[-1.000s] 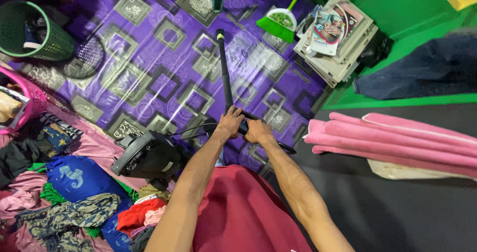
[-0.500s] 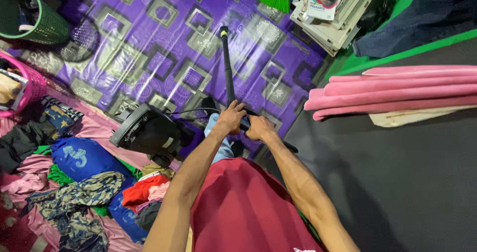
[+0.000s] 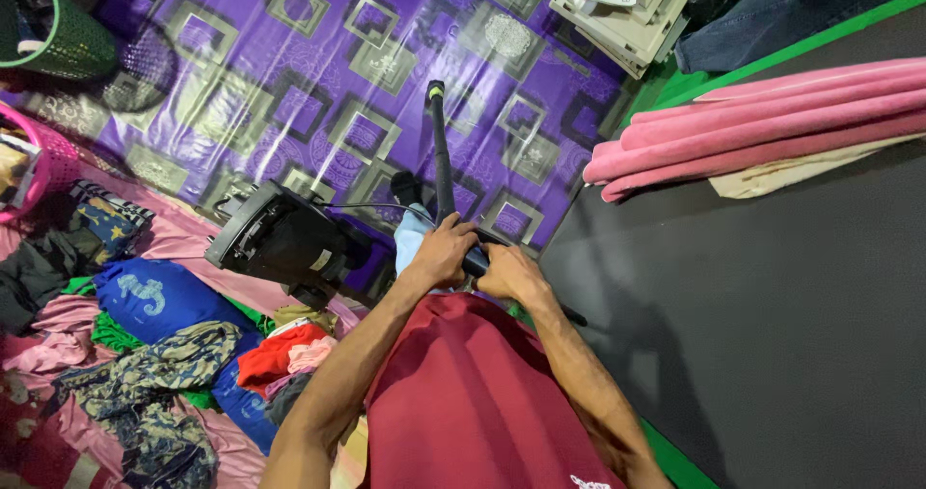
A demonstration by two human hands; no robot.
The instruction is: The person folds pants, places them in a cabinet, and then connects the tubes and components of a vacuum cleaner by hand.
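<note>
At the far left you have a pink basket (image 3: 43,166) at the frame edge and, above it, a green mesh basket (image 3: 58,36) on the purple patterned floor mat (image 3: 289,94). Below them a heap of clothes (image 3: 145,354) spreads over a pink sheet, with a blue piece bearing a seahorse print on top. Just right of the heap stands a black appliance (image 3: 280,243), tilted, with a thin dark cord running from it toward your hands. Your left hand (image 3: 442,251) is closed around the lower end of a long black pole (image 3: 441,156), fingers wrapped over it; the pole runs up and away from you over the mat and ends in a pale green tip. Your right hand (image 3: 509,270) sits touching the left, also curled shut on the same pole's thicker black grip, which continues a little past it toward the dark grey mat (image 3: 772,306) on your right. Your red shirt fills the bottom middle. Further right, a folded pink blanket (image 3: 762,113) lies along the top edge of the grey mat, and a stack of pale boards with a magazine (image 3: 627,12) sits at the top by the green floor.
</note>
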